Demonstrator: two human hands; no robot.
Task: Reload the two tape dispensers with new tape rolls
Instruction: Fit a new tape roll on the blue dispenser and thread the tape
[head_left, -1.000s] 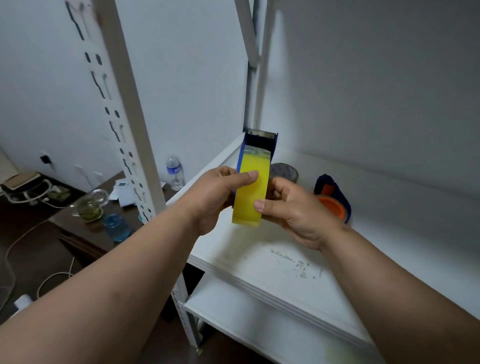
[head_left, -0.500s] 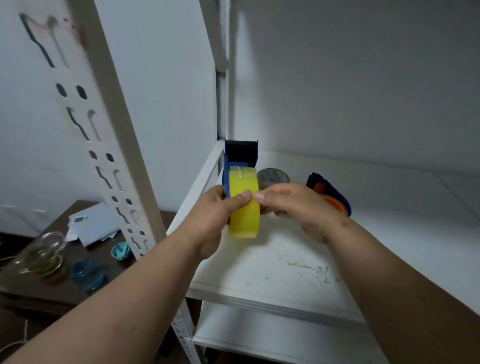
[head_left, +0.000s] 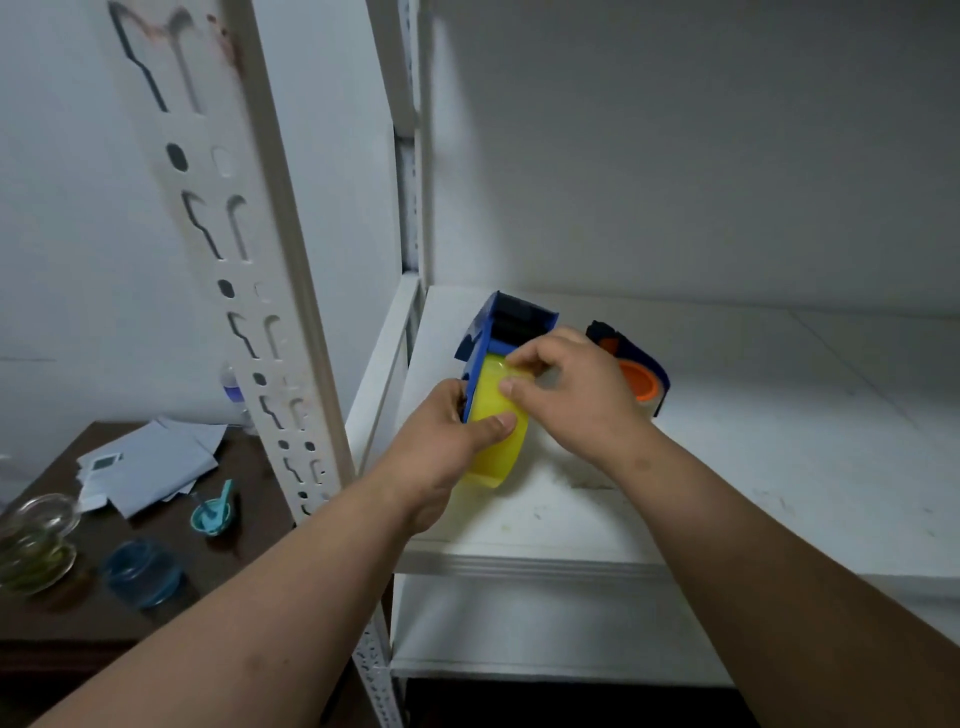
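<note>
A blue tape dispenser (head_left: 506, 325) with a yellow tape roll (head_left: 493, 457) in it is held just above the white shelf (head_left: 753, 467). My left hand (head_left: 441, 452) grips the dispenser and roll from the left, thumb across the roll. My right hand (head_left: 566, 395) pinches the tape at the top of the roll, near the dispenser's black head. Behind my right hand a second blue dispenser (head_left: 641, 364) with an orange core (head_left: 636, 382) lies on the shelf, partly hidden.
A white perforated upright (head_left: 244, 270) stands left of the shelf. Beyond it is a dark table (head_left: 93, 608) with papers (head_left: 150, 462), a glass cup (head_left: 34, 540), a blue jar (head_left: 140, 571) and a teal lid (head_left: 210, 517). A lower shelf (head_left: 519, 634) lies beneath.
The dispenser has tilted down toward the shelf. My right hand has shifted from the roll's side up to its top edge, pinching the tape.
</note>
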